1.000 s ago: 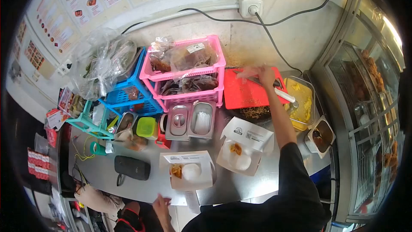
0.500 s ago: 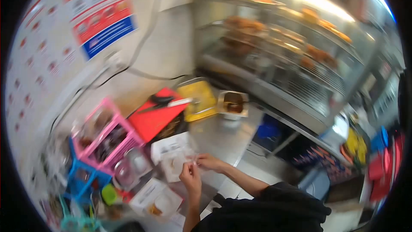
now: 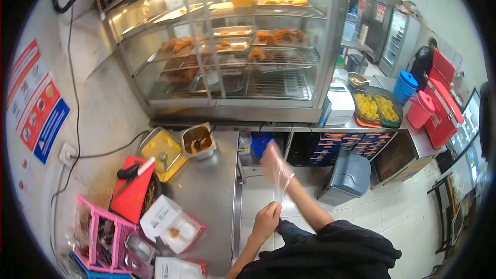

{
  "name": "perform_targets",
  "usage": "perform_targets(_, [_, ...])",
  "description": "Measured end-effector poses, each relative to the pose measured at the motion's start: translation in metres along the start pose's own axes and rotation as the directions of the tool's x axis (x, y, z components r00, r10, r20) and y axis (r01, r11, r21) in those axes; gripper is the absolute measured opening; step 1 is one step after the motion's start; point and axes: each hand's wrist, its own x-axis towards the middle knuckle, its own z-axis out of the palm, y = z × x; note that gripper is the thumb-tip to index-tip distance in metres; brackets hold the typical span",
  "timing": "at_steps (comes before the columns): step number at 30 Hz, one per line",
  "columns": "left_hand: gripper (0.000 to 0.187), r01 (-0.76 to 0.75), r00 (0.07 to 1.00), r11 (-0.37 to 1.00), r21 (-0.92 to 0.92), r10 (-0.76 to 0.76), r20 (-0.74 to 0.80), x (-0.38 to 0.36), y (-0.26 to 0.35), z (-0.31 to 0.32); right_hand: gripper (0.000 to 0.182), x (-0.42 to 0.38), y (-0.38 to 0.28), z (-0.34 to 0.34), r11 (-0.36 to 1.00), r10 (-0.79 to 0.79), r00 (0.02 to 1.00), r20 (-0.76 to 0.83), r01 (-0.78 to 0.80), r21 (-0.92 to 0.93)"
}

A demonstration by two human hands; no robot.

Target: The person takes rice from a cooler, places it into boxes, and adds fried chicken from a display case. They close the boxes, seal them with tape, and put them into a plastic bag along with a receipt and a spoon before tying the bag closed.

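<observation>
A clear plastic glove (image 3: 281, 175) covers my right hand (image 3: 275, 161), which is held out over the gap beside the steel counter. Motion smears the fingers of that hand. Lower down, my left hand (image 3: 267, 219) is closed on the glove's cuff and stretches it down from the right wrist. To the left on the counter (image 3: 206, 186), an open white box (image 3: 160, 219) holds a white rounded mound and a small brown piece. A second white box (image 3: 175, 268) stands nearer me, partly cut off by the view's edge.
A knife (image 3: 135, 175) lies on a red cutting board (image 3: 132, 196). Behind are a yellow tray (image 3: 161, 150) and a steel pan of dark sauce (image 3: 198, 142). A glass warmer (image 3: 222, 108) holds fried food. A grey bin (image 3: 347, 175) stands on the floor. Another person (image 3: 423, 59) is far right.
My view has swung right. Both hands have moved from above the white boxes to beyond the counter's edge, and the plastic is now stretched over my right hand.
</observation>
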Motion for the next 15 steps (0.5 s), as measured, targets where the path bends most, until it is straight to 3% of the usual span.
perform_targets(1, [0.016,0.033,0.998,0.998,-0.044,-0.031,0.045,0.01,0.0,-0.003,0.067,0.021,-0.035,-0.018,0.909,-0.321,0.937,-0.139,0.263,-0.323])
perform_targets(3, [0.018,0.066,0.993,0.994,-0.089,-0.057,0.103,0.03,-0.008,-0.001,0.053,0.067,-0.12,-0.057,0.586,-0.739,0.628,-0.246,0.417,-0.695])
perform_targets(4, [0.019,0.049,0.99,0.999,-0.018,-0.046,0.137,0.042,-0.019,0.003,0.049,0.081,-0.166,-0.056,0.606,-0.791,0.495,-0.359,0.557,-0.568])
perform_targets(5, [0.019,0.03,0.985,0.998,0.054,-0.038,0.166,0.055,-0.027,0.005,0.044,0.096,-0.207,-0.065,0.475,-0.877,0.377,-0.297,0.588,-0.655])
perform_targets(7, [0.018,0.073,0.979,0.997,-0.009,-0.07,0.193,0.093,-0.032,0.005,0.04,0.14,-0.263,-0.084,0.103,-0.994,0.066,-0.088,0.274,-0.956])
perform_targets(8, [0.016,0.048,0.997,0.997,-0.052,-0.044,0.067,0.116,-0.032,0.008,0.04,0.146,-0.276,-0.082,0.105,-0.994,0.059,-0.093,0.274,-0.956])
perform_targets(9, [0.014,0.016,0.998,0.995,-0.093,-0.022,-0.063,0.141,-0.032,0.011,0.037,0.15,-0.292,-0.072,0.214,-0.972,0.164,-0.17,0.31,-0.926])
perform_targets(10, [0.012,0.027,0.996,0.991,-0.133,-0.038,-0.082,0.165,-0.033,0.011,0.035,0.161,-0.301,-0.066,0.324,-0.932,0.273,-0.238,0.335,-0.885])
perform_targets(11, [0.012,0.025,0.996,0.992,-0.126,-0.035,-0.079,0.189,-0.034,0.01,0.035,0.177,-0.303,-0.066,0.33,-0.931,0.271,-0.245,0.338,-0.881])
perform_targets(14, [0.011,-0.054,0.986,0.995,-0.078,0.041,-0.164,0.251,-0.031,-0.004,0.024,0.191,-0.298,-0.055,0.237,-0.971,0.102,-0.214,0.338,-0.911])
perform_targets(15, [0.011,-0.058,0.985,0.996,-0.074,0.045,-0.167,0.268,-0.029,-0.013,0.024,0.203,-0.299,-0.058,0.237,-0.971,0.1,-0.215,0.344,-0.909])
